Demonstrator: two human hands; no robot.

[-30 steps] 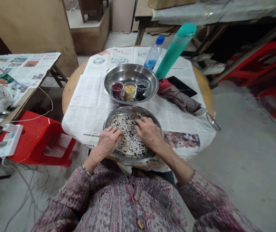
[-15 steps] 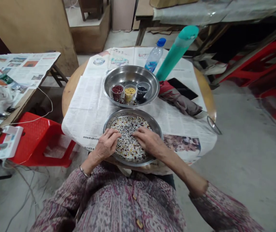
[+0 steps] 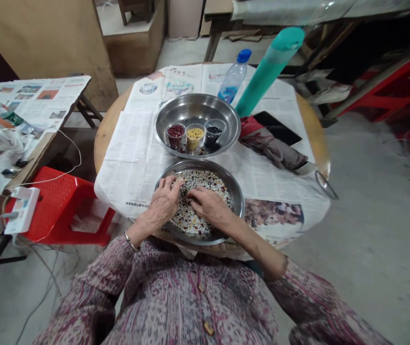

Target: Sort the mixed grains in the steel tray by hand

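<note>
Shifted leftward since the preceding frame: the right hand (image 3: 212, 207), now nearer the left hand (image 3: 165, 202), which has itself advanced a little toward the far side of the near basin (image 3: 240, 194). Right hand: fingers bent, tips down among the grains (image 3: 208, 179); whether they pinch any cannot be made out. Left hand: fingers loosely spread and slightly bent over the basin's left part, with no object visible in its grasp. A bracelet (image 3: 130, 241) encircles the left wrist. The grains, mostly white with scattered black, yellow and dark red ones, cover much of the near basin's floor.

Just beyond stands the far basin (image 3: 167, 114), holding three clear cups in a row, left to right: red cup (image 3: 175, 136), yellow cup (image 3: 194, 138) and black cup (image 3: 213, 135), each named for its contents. Loose dark bits lie before them. Behind the far basin, toward the right, are the bottle (image 3: 233, 80), blue-capped, and the green tube (image 3: 269, 72), tilted. Right of the far basin lie a grey-and-red bundle (image 3: 273, 148) and a black slab (image 3: 280, 128). Newspaper (image 3: 126, 148) covers most of the round table (image 3: 108, 128). At left, a power strip (image 3: 23, 211) rests on a red stool (image 3: 56, 206).
</note>
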